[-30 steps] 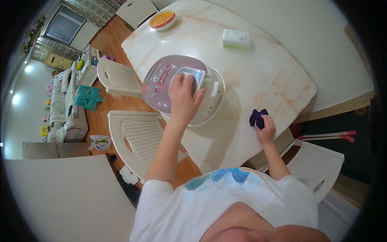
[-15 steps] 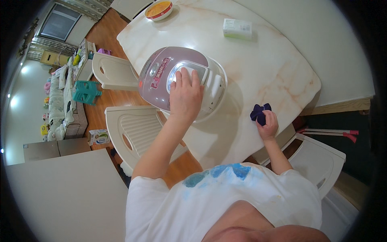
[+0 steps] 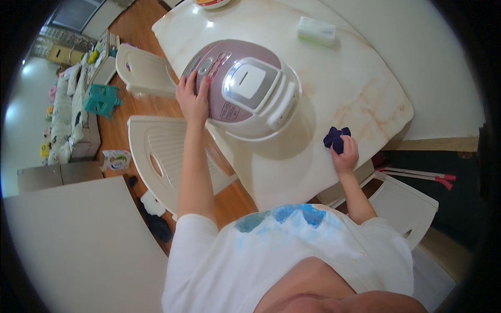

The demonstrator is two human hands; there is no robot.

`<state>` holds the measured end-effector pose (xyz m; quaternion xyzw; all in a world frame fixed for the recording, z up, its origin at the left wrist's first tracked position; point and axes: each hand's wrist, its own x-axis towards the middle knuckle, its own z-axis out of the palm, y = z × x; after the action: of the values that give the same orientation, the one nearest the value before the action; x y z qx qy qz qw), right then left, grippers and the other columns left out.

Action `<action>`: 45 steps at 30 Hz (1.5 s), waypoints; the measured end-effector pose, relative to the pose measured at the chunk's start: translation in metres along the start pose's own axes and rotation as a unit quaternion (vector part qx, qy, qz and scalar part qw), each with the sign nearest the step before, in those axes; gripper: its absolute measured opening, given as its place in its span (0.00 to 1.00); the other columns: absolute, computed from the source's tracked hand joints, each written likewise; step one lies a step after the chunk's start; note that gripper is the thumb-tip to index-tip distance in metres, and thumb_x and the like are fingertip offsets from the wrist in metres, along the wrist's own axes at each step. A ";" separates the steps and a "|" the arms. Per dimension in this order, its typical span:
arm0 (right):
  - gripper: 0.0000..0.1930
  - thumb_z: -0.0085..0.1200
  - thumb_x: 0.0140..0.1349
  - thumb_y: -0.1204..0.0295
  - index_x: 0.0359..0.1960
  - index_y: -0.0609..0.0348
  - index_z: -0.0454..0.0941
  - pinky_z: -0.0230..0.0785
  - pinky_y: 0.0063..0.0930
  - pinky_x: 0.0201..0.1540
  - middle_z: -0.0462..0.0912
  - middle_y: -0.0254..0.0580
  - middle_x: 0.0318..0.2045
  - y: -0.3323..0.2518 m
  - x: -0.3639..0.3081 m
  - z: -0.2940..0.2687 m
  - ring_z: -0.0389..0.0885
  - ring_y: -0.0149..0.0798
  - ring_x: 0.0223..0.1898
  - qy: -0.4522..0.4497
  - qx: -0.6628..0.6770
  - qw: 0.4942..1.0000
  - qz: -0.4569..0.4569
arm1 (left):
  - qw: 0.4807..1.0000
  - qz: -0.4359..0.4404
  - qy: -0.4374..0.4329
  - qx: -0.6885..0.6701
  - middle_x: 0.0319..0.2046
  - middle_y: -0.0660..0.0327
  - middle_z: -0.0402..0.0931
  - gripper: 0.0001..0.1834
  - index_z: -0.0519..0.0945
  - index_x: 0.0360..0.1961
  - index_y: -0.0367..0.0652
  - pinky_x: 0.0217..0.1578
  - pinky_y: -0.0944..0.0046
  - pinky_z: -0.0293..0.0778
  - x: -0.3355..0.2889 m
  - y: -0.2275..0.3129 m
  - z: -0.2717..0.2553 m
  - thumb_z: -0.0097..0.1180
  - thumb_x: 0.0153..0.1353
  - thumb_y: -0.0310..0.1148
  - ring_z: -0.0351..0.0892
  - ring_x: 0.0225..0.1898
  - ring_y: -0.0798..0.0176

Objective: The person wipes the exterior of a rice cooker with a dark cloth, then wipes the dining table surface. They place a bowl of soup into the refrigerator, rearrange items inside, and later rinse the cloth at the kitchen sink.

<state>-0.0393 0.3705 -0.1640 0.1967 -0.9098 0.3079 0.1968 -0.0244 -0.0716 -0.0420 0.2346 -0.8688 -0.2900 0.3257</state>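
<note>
A pinkish-purple rice cooker [image 3: 229, 107] with a silver-and-white lid panel stands on the marble-patterned table, its lid down. Against its left side rests my left hand [image 3: 194, 101], fingers apart on the purple shell near the control panel; the fingertips are partly out of sight over the curve. To the right, by the table's near edge, my right hand [image 3: 345, 156] is closed around a bunched dark purple cloth [image 3: 334, 138], which lies on the tabletop.
A white-and-green tissue pack [image 3: 317, 32] lies on the far part of the table [image 3: 360, 78]. The rim of a red-and-white bowl [image 3: 214, 4] shows at the top edge. Cream chairs [image 3: 162, 156] stand close along the left side, and another white chair [image 3: 404, 206] is at the right.
My left hand has slid from the lid's top panel to the cooker's left side. My right hand still grips the cloth in about the same place. The view has shifted slightly.
</note>
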 end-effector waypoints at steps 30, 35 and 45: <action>0.17 0.57 0.62 0.64 0.49 0.60 0.78 0.71 0.25 0.45 0.83 0.39 0.41 -0.223 0.194 -0.037 0.80 0.32 0.43 -0.219 0.238 0.945 -0.040 | 0.947 -0.093 0.099 -0.292 0.43 0.59 0.73 0.26 0.73 0.48 0.40 0.52 0.64 0.68 -0.190 0.003 -0.048 0.63 0.45 0.19 0.72 0.47 0.65; 0.29 0.53 0.60 0.48 0.57 0.54 0.73 0.65 0.38 0.55 0.76 0.50 0.54 -0.218 0.225 0.061 0.73 0.46 0.56 -0.156 0.059 0.972 -0.168 | 0.952 0.006 0.200 -0.231 0.56 0.53 0.65 0.28 0.77 0.46 0.47 0.59 0.49 0.61 -0.091 0.013 -0.019 0.69 0.41 0.42 0.62 0.58 0.44; 0.26 0.45 0.64 0.51 0.58 0.53 0.71 0.61 0.41 0.60 0.74 0.49 0.56 -0.208 0.226 0.066 0.70 0.51 0.58 -0.157 0.012 0.958 -0.238 | 0.969 0.188 0.097 -0.129 0.48 0.61 0.69 0.21 0.79 0.39 0.55 0.52 0.47 0.62 -0.182 0.075 0.031 0.66 0.39 0.32 0.64 0.54 0.48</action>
<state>-0.1461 0.1226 -0.0040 0.4560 -0.8523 0.2284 0.1163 0.0608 0.1013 -0.0901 0.0501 -0.8170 -0.3090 0.4843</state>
